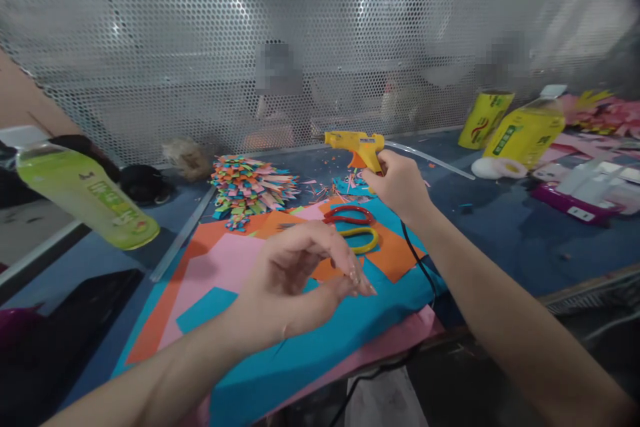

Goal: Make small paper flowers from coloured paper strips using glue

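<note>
My right hand (403,183) grips a yellow hot glue gun (357,143) by its handle, nozzle pointing left. A black cord hangs below that hand. My left hand (300,280) is closed in a pinch above the coloured paper, thumb against fingertips; whatever lies between them, if anything, is too small to make out. Just beyond it, scissors (367,240) with one red and one yellow handle loop lie on orange paper (395,253). A fringed bundle of multicoloured paper strips (250,190) stands behind my left hand. Under both lie blue paper sheets (320,347) and pink ones (225,267).
A green drink bottle (90,193) leans at the left, near a black flat object (95,320). Clear glue sticks (185,233) lie on the blue table. Right: a yellow bottle (525,130), yellow can (485,120) and purple-based item (575,203). Perforated metal panel (200,33) behind.
</note>
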`<state>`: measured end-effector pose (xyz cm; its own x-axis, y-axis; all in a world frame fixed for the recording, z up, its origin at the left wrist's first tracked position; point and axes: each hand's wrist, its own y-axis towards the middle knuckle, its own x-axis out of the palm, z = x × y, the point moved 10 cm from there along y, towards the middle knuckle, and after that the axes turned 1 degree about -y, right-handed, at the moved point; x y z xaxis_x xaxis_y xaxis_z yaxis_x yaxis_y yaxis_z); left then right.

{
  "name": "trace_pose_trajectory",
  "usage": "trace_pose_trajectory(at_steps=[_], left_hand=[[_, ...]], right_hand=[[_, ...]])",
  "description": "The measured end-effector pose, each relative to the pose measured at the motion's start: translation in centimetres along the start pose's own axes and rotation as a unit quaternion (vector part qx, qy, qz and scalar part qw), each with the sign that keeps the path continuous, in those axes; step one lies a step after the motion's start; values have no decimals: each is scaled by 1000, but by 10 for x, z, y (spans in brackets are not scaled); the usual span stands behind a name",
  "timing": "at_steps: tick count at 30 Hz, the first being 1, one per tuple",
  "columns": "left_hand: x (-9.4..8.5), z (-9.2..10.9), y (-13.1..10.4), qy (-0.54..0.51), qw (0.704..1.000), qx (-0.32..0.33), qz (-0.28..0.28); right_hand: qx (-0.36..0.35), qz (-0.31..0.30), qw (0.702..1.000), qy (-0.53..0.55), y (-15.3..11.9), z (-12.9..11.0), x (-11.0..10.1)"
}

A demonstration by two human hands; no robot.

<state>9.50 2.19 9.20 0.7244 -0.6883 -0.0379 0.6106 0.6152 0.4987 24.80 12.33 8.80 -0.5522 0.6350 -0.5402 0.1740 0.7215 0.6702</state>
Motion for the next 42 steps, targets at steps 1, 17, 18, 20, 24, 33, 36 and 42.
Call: trace_pose_trajectory(at_steps=[1, 17, 18, 20, 24, 33, 36, 42], left_hand=[[-1, 0, -1, 2, 1000, -1, 0], [-12, 3, -9, -12, 999, 23, 34], [-12, 4, -10, -15, 999, 26, 31], [-12, 6, -10, -15, 999, 30, 23], [-13, 4, -12, 13, 1000, 14, 6], [-26, -25, -19, 54, 996, -57, 48], [-4, -32, -20, 26, 995, -82, -50], [-14, -32, -19, 145, 980, -126, -54]], right_hand=[[-1, 1, 1000, 0, 0, 0, 0], [1, -2, 1000, -1, -2, 1, 3], [0, -1, 1000, -2, -2, 1, 3], [-4, 2, 1000, -7, -2, 1, 3], [-2, 0, 1000, -22, -2, -1, 3], [7, -12, 999, -36, -3, -2, 6], [11, -15, 999, -39, -3, -1, 7], [7, -14, 999, -48, -3, -2, 6]])
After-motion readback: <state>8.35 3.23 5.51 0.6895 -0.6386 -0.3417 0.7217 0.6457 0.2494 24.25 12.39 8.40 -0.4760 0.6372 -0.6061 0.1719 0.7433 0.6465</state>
